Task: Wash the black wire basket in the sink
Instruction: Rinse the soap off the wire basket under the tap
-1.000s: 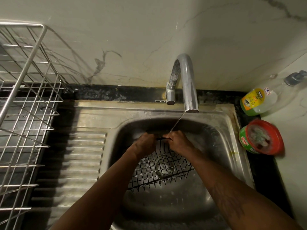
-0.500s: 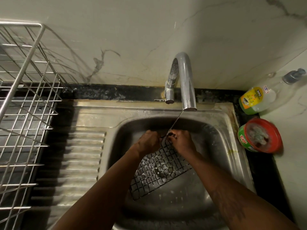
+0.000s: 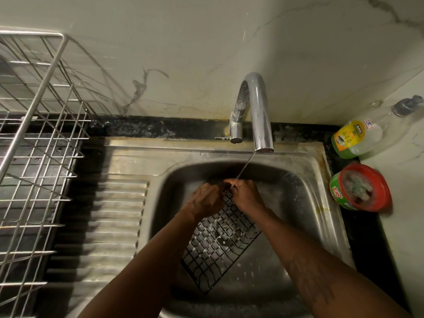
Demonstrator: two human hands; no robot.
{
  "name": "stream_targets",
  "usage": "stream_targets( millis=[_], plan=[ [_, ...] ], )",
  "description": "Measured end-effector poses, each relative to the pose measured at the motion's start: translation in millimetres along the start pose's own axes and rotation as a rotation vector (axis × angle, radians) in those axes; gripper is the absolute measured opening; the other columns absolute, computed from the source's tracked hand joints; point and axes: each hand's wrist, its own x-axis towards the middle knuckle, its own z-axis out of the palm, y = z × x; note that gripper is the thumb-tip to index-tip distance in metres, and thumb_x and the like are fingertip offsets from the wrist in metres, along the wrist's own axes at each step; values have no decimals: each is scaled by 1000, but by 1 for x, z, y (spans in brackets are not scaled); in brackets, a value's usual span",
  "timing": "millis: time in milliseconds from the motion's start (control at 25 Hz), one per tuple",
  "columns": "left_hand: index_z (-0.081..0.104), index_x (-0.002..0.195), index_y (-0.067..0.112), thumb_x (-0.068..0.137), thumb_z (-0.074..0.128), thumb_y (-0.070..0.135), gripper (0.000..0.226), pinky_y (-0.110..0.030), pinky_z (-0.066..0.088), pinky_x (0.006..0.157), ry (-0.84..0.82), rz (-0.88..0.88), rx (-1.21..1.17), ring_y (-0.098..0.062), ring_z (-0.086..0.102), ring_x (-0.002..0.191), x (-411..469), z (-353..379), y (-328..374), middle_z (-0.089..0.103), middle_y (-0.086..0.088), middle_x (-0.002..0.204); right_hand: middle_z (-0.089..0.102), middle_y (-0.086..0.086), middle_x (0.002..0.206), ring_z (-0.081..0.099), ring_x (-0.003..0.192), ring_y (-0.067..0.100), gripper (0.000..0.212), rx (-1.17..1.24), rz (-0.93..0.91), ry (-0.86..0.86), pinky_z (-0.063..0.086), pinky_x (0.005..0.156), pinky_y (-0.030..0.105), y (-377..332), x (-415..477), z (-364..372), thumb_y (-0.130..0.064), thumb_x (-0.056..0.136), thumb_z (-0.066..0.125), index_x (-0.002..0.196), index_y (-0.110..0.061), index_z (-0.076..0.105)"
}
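Observation:
The black wire basket [image 3: 218,246] stands tilted inside the steel sink [image 3: 321,203], its grid face toward me and its lower corner near the sink floor. My left hand [image 3: 206,199] and my right hand [image 3: 246,195] both grip its top end, close together. A thin stream of water falls from the chrome tap [image 3: 259,115] onto my right hand and the basket's top edge. The basket's top edge is hidden under my fingers.
A steel dish rack [image 3: 39,157] stands at the left beside the ribbed drainboard [image 3: 110,226]. At the right on the counter sit a dish-soap bottle [image 3: 358,138] and a red-rimmed tub with a scrubber [image 3: 360,187].
The basket has turned from lying flatter and wider to hanging steeply from its top end. Both hands have drawn closer together under the stream.

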Motion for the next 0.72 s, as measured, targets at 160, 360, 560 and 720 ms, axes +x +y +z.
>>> stream_targets(
  millis=[160, 360, 560, 720],
  plan=[
    [51, 137, 23, 95, 50, 14, 43, -29, 51, 68, -19, -67, -37, -24, 63, 80, 0, -1, -2, 67, -8, 98, 74, 4, 106, 70, 95, 23, 25, -130, -37, 92, 58, 80, 36, -4, -6, 3, -31, 103, 55, 123, -29, 69],
    [49, 135, 18, 98, 48, 15, 37, -28, 50, 68, -69, -79, -86, -21, 61, 76, -2, 2, -6, 65, -7, 97, 75, 3, 98, 69, 83, 21, 27, -99, -6, 49, 60, 74, 39, -6, -8, 8, -32, 103, 53, 125, -39, 67],
    [62, 122, 11, 96, 50, 13, 28, -26, 51, 71, -48, -57, -86, -28, 69, 85, 3, 17, -7, 71, -11, 99, 71, -1, 92, 66, 77, 13, 35, -151, -151, -149, 60, 75, 39, -3, -4, 0, -6, 99, 53, 118, -32, 68],
    [65, 107, 6, 98, 49, 11, 19, -23, 48, 61, -73, -154, -125, -27, 67, 76, 3, 12, 0, 71, -13, 94, 73, -6, 93, 67, 80, 10, 23, -132, -181, -188, 59, 77, 40, 9, 3, -3, -21, 101, 55, 112, -33, 71]
  ],
)
